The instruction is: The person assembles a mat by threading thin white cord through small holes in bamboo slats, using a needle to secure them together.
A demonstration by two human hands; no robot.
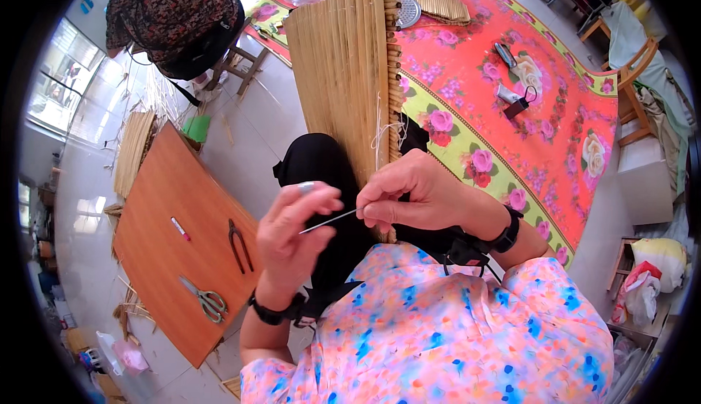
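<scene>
Two hands: left hand (292, 232), right hand (409, 192). One needle (328, 220). One woven straw mat (343, 75) near centre; one smaller straw mat (440, 2) far. One pair of scissors (205, 299), one pair of pliers (239, 244), one marker (180, 229), left. Two wristbands (506, 236).

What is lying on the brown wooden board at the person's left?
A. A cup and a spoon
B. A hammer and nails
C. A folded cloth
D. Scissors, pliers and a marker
D: scissors, dark pliers and a small marker lie on the wooden board.
</scene>
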